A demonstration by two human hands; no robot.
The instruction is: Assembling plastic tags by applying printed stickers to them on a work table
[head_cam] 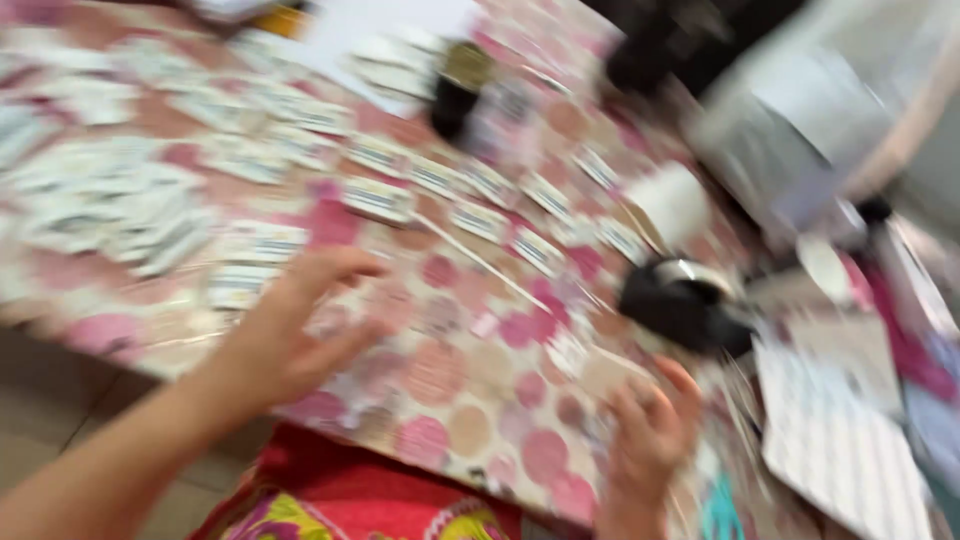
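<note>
Pink, cream and rose dots cover the tablecloth [470, 390], and the whole view is smeared with motion blur. Toward the table's left edge lie heaps of small white cards [110, 200], too blurred to read. Just right of them the left hand [295, 325] hangs over the near edge of the table, fingers spread wide and slightly curled; it grips nothing, and the nearest card [240, 285] lies just beside its fingertips. A curving row of similar striped cards [450, 195] runs across the middle of the table toward its right edge. At the far edge stands a dark bottle [458, 90]. Nearer the right edge, the right hand [650, 435] rests at the near edge, fingers loosely bent; whether it holds anything I cannot tell. Just beyond it sits a black tape dispenser [685, 300], and a striped sheet [840, 440] lies at the near right corner.
</note>
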